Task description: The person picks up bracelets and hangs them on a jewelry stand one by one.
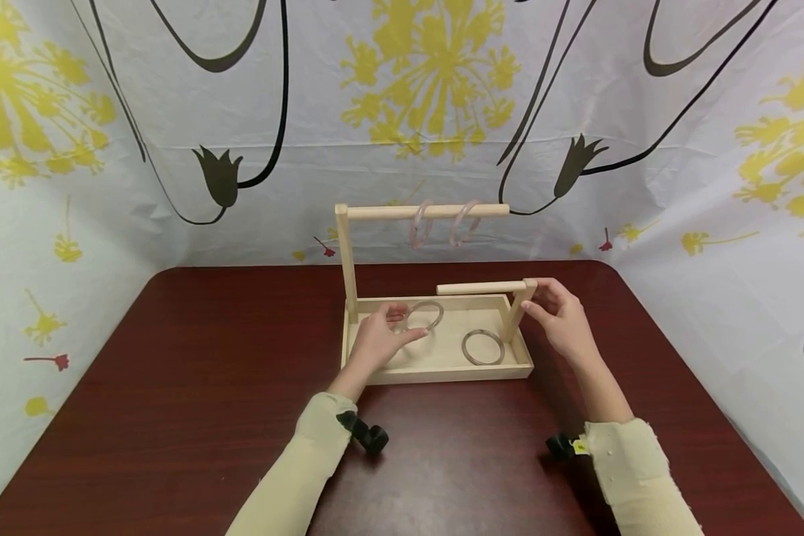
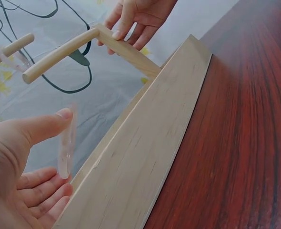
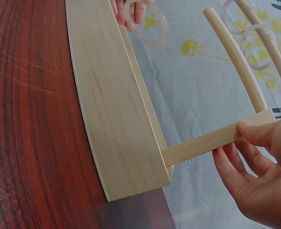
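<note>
My left hand (image 1: 378,339) is over the left half of a pale wooden tray (image 1: 442,376) and pinches a clear pinkish bangle (image 2: 67,148) between thumb and fingertips. At the tray's right end, my right hand (image 1: 563,320) grips the top of the short wooden post (image 3: 202,146), thumb on one side and fingers on the other. A short round bar (image 1: 479,288) runs leftward from that post, with nothing hanging on it. Another bangle (image 1: 465,348) lies in the tray's right part. Two pink bangles, a left one (image 1: 414,234) and a right one (image 1: 455,232), hang on the long upper bar (image 1: 382,213).
A tall post (image 1: 345,253) at the tray's left end carries the long bar. Everything stands on a dark red wooden table (image 1: 241,357). Flower-patterned white cloth (image 1: 295,149) hangs behind and at both sides.
</note>
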`<state>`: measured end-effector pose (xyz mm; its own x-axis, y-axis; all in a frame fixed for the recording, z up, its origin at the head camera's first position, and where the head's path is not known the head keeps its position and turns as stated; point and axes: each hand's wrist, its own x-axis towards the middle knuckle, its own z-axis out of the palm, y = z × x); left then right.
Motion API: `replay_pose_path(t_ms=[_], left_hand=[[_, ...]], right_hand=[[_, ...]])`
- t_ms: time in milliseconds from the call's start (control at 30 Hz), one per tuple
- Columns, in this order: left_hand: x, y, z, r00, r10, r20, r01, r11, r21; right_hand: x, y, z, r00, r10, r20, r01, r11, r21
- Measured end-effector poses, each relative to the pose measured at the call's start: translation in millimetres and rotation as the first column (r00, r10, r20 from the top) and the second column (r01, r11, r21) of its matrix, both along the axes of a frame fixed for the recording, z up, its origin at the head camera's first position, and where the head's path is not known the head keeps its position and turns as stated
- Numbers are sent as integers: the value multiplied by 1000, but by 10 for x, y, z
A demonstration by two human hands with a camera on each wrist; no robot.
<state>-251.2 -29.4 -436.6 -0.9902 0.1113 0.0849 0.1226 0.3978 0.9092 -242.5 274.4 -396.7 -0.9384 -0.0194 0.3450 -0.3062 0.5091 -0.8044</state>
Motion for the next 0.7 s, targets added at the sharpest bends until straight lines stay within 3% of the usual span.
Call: replay_pose_path(t_ms=[700], left_hand=[[6,-47,48,999,27,-28,-21,983,182]], right_hand=[[-22,17,-23,999,20,-27,-20,1000,-12]])
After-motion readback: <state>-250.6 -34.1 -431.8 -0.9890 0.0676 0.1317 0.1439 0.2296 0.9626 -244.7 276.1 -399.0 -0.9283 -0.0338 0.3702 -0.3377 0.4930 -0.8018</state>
